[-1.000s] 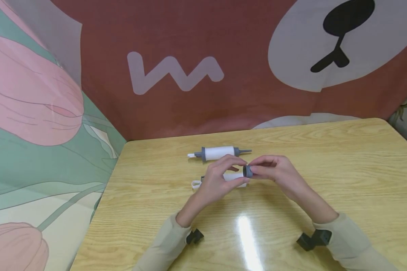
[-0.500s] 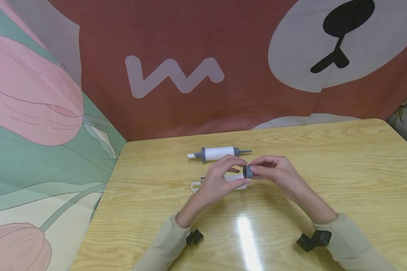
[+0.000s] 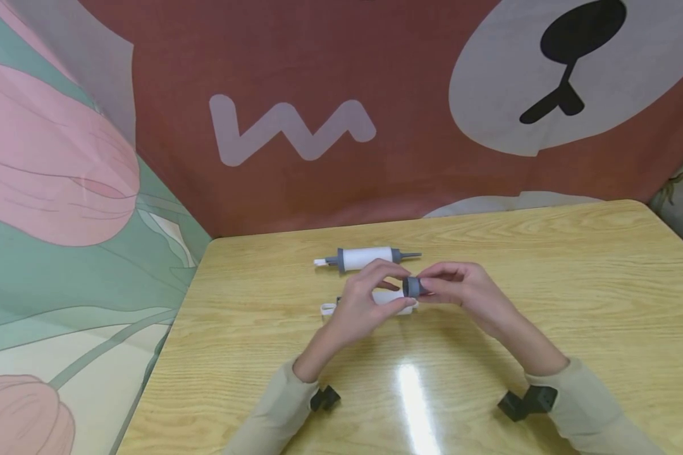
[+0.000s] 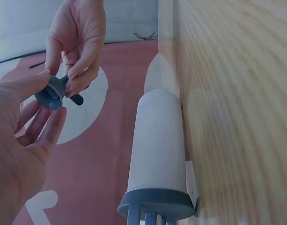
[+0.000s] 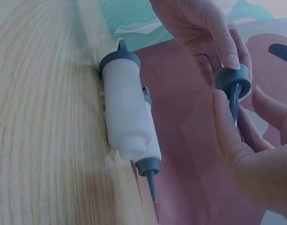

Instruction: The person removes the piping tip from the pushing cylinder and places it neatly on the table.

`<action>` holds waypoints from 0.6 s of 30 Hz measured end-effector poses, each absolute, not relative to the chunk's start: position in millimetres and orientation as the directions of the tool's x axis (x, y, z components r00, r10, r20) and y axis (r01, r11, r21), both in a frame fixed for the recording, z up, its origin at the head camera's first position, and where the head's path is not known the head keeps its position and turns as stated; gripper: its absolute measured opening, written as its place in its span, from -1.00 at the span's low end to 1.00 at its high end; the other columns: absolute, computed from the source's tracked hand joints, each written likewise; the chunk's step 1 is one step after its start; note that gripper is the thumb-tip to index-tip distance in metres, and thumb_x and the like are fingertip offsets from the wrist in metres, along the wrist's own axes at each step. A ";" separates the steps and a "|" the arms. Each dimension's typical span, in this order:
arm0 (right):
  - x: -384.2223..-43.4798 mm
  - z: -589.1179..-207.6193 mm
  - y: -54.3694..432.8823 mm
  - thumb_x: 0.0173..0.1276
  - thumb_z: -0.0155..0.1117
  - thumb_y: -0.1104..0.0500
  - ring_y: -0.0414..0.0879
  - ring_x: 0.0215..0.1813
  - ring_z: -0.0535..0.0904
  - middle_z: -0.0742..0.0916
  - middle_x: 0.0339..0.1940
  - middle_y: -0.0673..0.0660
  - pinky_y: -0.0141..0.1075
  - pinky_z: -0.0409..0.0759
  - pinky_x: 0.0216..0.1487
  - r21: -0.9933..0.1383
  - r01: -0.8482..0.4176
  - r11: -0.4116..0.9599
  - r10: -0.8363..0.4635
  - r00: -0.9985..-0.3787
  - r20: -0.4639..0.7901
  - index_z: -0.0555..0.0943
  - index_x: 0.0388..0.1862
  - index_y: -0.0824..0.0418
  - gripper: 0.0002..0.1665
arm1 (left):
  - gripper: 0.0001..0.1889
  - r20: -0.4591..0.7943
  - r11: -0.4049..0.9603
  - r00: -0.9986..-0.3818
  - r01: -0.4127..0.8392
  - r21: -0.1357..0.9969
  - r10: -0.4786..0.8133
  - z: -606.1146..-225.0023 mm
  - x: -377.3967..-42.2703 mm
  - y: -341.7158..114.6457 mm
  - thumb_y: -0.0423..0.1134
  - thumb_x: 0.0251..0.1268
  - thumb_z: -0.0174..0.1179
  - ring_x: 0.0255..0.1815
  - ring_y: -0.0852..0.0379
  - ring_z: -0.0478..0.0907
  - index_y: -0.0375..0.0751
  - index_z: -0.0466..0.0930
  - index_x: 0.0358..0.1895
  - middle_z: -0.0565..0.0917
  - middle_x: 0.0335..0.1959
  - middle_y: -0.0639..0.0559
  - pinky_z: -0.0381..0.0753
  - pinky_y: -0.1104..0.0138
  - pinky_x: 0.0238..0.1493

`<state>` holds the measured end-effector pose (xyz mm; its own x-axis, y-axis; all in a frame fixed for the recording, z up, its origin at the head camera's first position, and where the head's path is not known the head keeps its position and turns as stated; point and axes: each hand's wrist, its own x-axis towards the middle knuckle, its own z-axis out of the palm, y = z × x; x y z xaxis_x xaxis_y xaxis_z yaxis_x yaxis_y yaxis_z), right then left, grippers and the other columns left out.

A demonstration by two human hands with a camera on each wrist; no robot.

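A grey nozzle cap point(image 3: 412, 287) with a thin spout is held above the table between both hands. My left hand point(image 3: 364, 303) pinches its wide rim with thumb and fingertips; the open end of the cap point(image 4: 49, 93) faces that palm in the left wrist view. From the other side, the fingers of my right hand point(image 3: 469, 289) grip the cap around its spout, partly hiding it. Below lies a white syringe-like barrel point(image 5: 124, 98) with a grey flange and a bare white neck, partly covered by my left hand in the head view.
A second white barrel point(image 3: 367, 257) lies farther back, with a grey nozzle fitted on its right end. Both lie on a wood-grain table point(image 3: 546, 272). Behind the table hangs a brown printed cloth point(image 3: 319, 189); a green and pink one point(image 3: 62, 221) hangs at the left.
The nozzle cap has shifted slightly left and turned, showing more of its side. Both hands stay nearly in place, the left fingers moving a little. The barrels lie where they were.
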<state>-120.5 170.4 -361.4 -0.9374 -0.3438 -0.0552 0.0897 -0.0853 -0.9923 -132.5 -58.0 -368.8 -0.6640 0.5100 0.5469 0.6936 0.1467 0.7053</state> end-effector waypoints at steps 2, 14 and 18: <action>-120.8 -360.7 171.7 0.48 0.31 0.33 0.03 -0.08 0.80 0.80 -0.09 0.16 -0.09 0.70 0.11 -0.991 0.087 -0.099 -0.353 -0.935 -0.047 0.72 0.00 0.40 -0.81 | -0.66 0.548 0.161 -0.672 0.693 0.703 0.497 -368.2 -132.8 -59.1 -0.44 0.21 0.49 0.09 0.11 0.62 -0.31 0.66 0.04 0.66 0.00 -0.08 0.69 0.36 0.06; -122.5 -360.7 174.5 0.41 0.36 0.38 -0.01 -0.10 0.79 0.81 -0.16 0.11 -0.15 0.72 0.08 -0.998 0.059 -0.036 -0.324 -0.945 -0.044 0.71 -0.04 0.43 -0.81 | -0.67 0.560 0.144 -0.695 0.675 0.723 0.450 -367.6 -133.9 -60.1 -0.46 0.16 0.51 0.04 0.09 0.64 -0.33 0.67 -0.01 0.67 -0.06 -0.09 0.70 0.28 0.09; -122.5 -359.7 175.1 0.42 0.37 0.35 -0.06 -0.14 0.78 0.81 -0.18 0.06 -0.17 0.73 0.06 -0.999 0.048 -0.011 -0.290 -0.956 -0.043 0.73 -0.07 0.40 -0.84 | -0.67 0.558 0.100 -0.704 0.656 0.748 0.439 -368.1 -134.1 -59.7 -0.51 0.15 0.49 0.04 0.04 0.65 -0.36 0.66 -0.02 0.66 -0.06 -0.14 0.72 0.15 0.07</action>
